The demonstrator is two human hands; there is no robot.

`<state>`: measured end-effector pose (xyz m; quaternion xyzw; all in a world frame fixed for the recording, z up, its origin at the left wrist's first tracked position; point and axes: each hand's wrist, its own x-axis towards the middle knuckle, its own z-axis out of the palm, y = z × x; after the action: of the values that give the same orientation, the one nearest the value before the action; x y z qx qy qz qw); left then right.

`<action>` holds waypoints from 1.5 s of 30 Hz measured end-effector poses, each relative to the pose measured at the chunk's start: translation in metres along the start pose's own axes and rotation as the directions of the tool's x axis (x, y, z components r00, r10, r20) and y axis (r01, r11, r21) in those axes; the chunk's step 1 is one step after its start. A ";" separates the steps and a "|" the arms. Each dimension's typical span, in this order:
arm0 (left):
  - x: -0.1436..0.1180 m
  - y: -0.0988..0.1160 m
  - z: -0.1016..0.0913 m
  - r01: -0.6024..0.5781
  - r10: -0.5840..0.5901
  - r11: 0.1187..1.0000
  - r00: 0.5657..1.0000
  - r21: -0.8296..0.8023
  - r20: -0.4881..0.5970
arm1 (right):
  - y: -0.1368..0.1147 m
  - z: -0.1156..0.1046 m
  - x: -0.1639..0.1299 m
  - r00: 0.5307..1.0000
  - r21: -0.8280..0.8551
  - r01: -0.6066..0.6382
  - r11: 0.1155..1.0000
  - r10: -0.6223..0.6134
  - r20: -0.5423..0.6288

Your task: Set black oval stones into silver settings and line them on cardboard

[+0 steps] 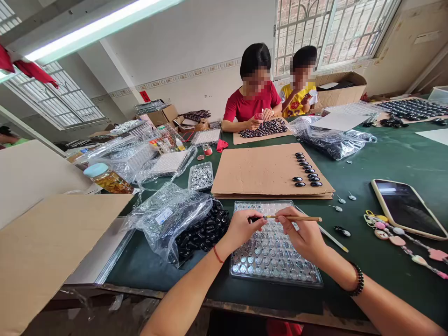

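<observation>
My left hand (242,229) pinches a small glossy black piece (255,219) between thumb and fingers. Held like a pen in my right hand (301,237) is a thin wooden stick (308,219), its yellowish tip touching or almost touching that piece. Beneath both hands lies a clear plastic tray (276,275) with rows of round, shiny silvery parts. Left of it, black pieces (205,231) spill from a clear plastic bag (168,210). Beyond the tray, several black oval pieces (310,170) sit in rows along the right side of a stacked cardboard sheet (255,168).
A box of small silvery parts (200,176) stands behind the bag. A phone (409,207) with a beaded strap and a white stick (334,239) lie at right. Cardboard (63,252) leans at left. Across the green table (371,163), two people (252,105) sit; one handles black pieces.
</observation>
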<state>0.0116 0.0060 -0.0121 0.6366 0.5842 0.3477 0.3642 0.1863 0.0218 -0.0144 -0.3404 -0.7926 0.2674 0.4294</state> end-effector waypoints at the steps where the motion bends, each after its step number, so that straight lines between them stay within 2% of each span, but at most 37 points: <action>1: 0.001 -0.001 0.000 0.006 -0.006 1.000 1.000 0.002 0.001 | 0.000 0.000 0.000 1.000 -0.017 0.017 1.000 -0.017 0.019; 4: 0.003 -0.004 -0.001 -0.007 0.007 1.000 1.000 0.014 0.002 | -0.001 0.001 -0.001 0.996 -0.075 0.063 0.995 -0.058 0.071; 9: 0.004 -0.006 -0.001 -0.026 0.025 1.000 0.997 0.012 0.075 | 0.001 0.003 -0.002 0.985 -0.164 0.124 0.979 -0.101 0.143; 21: 0.000 0.001 -0.003 -0.049 0.047 0.999 0.993 0.019 0.105 | 0.002 0.004 -0.002 0.980 -0.238 0.158 0.958 -0.122 0.159; 24: -0.001 0.001 0.000 -0.052 0.050 0.998 0.995 0.025 0.085 | 0.000 0.007 -0.003 0.977 -0.260 0.190 0.947 -0.155 0.149; 27: -0.002 0.000 0.005 -0.053 0.056 0.998 0.997 -0.044 0.052 | -0.003 0.011 -0.005 0.978 -0.249 0.195 0.949 -0.170 0.119; 29: -0.001 0.000 0.008 -0.044 0.049 0.994 0.998 -0.100 0.051 | -0.003 0.012 -0.004 0.992 -0.149 0.108 0.983 -0.096 0.086; 31: -0.001 0.000 0.009 -0.004 0.012 0.991 0.998 -0.136 0.054 | -0.001 0.011 0.001 0.995 0.121 -0.098 0.988 0.094 0.034; 32: 0.000 0.000 0.008 0.014 -0.006 0.989 0.999 -0.145 0.051 | 0.001 0.010 0.004 0.976 0.305 -0.207 0.930 0.216 0.005; 33: 0.002 0.000 0.007 0.023 -0.018 0.988 0.999 -0.151 0.041 | 0.004 0.008 0.007 0.942 0.486 -0.285 0.826 0.335 -0.016; 35: 0.006 0.000 0.003 0.022 -0.023 0.985 1.000 -0.171 -0.004 | 0.009 0.006 0.013 0.859 0.741 -0.315 0.593 0.509 -0.043; 36: 0.009 0.001 0.000 0.024 -0.029 0.981 0.999 -0.193 -0.025 | 0.010 0.005 0.014 0.832 0.803 -0.296 0.517 0.553 -0.049; 38: 0.019 0.004 -0.007 0.051 -0.061 0.959 0.998 -0.278 -0.027 | 0.009 0.004 0.015 0.824 0.843 -0.258 0.472 0.563 -0.064; 41: 0.044 0.012 -0.013 0.094 -0.084 0.914 0.996 -0.394 0.043 | 0.000 0.007 0.010 0.887 0.809 -0.218 0.545 0.456 -0.069; 43: 0.067 0.020 -0.009 0.078 -0.061 0.926 0.996 -0.368 0.057 | -0.007 0.009 0.006 0.924 0.778 -0.202 0.595 0.379 -0.050; 45: 0.095 0.027 0.001 0.013 -0.007 0.970 1.000 -0.244 0.024 | -0.011 0.010 0.002 0.942 0.755 -0.192 0.626 0.334 -0.037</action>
<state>0.0330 0.0992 0.0124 0.5879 0.5360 0.4077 0.4482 0.1734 0.0149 -0.0101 -0.2705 -0.5153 0.5955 0.5538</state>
